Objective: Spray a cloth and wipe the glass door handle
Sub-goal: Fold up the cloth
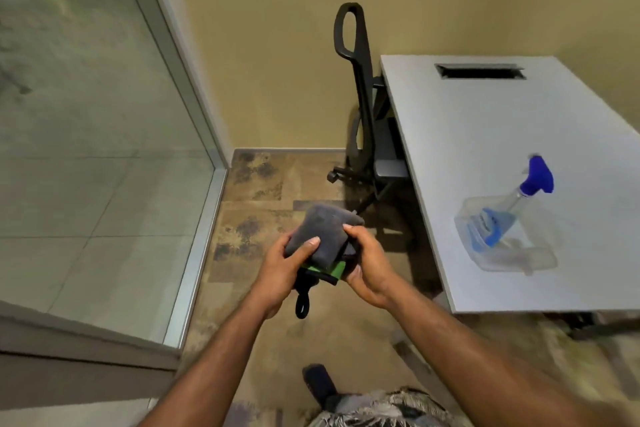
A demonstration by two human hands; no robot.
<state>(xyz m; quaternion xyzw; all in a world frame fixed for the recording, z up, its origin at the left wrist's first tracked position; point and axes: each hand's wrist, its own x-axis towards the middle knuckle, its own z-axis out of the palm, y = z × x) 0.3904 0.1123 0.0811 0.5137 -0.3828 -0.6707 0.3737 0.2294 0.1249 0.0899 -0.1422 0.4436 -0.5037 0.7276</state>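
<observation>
You held the cloth point(320, 234) in front of you with both hands, above the patterned floor point(249, 204). It was a grey folded cloth with a green and black edge at its lower end, and a black loop point(302, 303) hung down from it. Your left hand point(282, 269) gripped it from the left, the thumb laid across the grey face and the other fingers curled behind it, out of sight. Your right hand point(363, 262) held its right edge, fingers curled round the side and the fingertips pressed onto the top corner.

The spray bottle point(502, 222) lay on its side on the white table point(485, 135) to your right, well apart from your hands; its blue trigger head point(538, 175) pointed away from you. A black office chair point(363, 107) stood tucked against the table's far left edge, near the wall. The glass panel point(86, 149) with its metal frame point(197, 253) stood to your left. No door handle could be made out on it.
</observation>
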